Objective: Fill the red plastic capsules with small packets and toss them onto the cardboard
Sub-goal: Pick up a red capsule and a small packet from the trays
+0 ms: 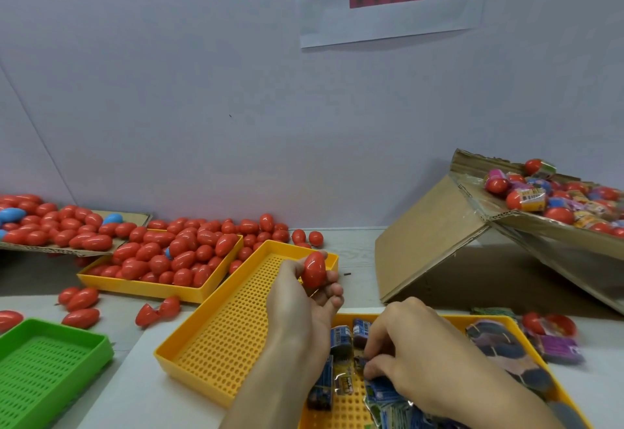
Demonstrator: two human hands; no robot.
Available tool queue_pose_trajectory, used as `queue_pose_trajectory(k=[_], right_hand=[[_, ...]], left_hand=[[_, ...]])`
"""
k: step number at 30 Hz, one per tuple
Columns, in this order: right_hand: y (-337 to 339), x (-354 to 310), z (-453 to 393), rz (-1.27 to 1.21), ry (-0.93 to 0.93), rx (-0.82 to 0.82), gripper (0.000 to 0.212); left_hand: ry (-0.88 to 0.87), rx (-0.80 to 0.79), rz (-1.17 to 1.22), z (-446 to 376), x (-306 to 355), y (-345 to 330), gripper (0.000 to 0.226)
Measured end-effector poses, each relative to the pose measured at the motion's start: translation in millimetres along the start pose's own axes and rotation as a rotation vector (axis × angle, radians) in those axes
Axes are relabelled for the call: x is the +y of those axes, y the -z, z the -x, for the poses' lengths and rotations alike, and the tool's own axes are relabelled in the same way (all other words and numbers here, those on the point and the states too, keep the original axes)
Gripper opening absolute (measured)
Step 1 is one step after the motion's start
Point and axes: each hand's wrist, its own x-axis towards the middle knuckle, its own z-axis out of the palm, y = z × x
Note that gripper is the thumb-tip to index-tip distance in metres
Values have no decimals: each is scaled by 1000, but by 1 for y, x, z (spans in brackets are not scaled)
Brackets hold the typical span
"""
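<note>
Left hand [299, 297] grips a red capsule [313, 269]; right hand [410, 344] pinches packets [381, 391].

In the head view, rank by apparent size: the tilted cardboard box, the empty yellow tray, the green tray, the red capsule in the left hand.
1. tilted cardboard box
2. empty yellow tray
3. green tray, cropped by the frame, so unsure
4. red capsule

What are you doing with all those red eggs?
A person is filling red capsules with little packets. The left hand holds one red capsule up, while the right hand picks among the packets in a yellow tray. Another yellow tray is heaped with capsules, and more lie on the tilted cardboard.
</note>
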Motion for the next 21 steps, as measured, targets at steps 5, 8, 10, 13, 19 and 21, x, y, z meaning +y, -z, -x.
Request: queue_pose_trajectory(k=[5,8,10,13,19,21], right_hand=[[3,8,1,-92,-21,7,11],[7,16,0,-190,-2,71,11],[10,24,-3,-316,-22,222,13],[13,35,-6,-615,-104,431,9],[7,34,-10,-1089,-223,448,12],[6,31,-10,-1139,-194,428,24]], left_hand=[[21,-18,-16,1,0,0,32],[31,-35,-30,0,0,0,31],[30,-47,-45,-1,-1,2,29],[35,-84,-101,-3,-2,2,22],[-90,-192,-512,-7,-8,2,9],[-139,-227,-617,-5,-11,3,13]])
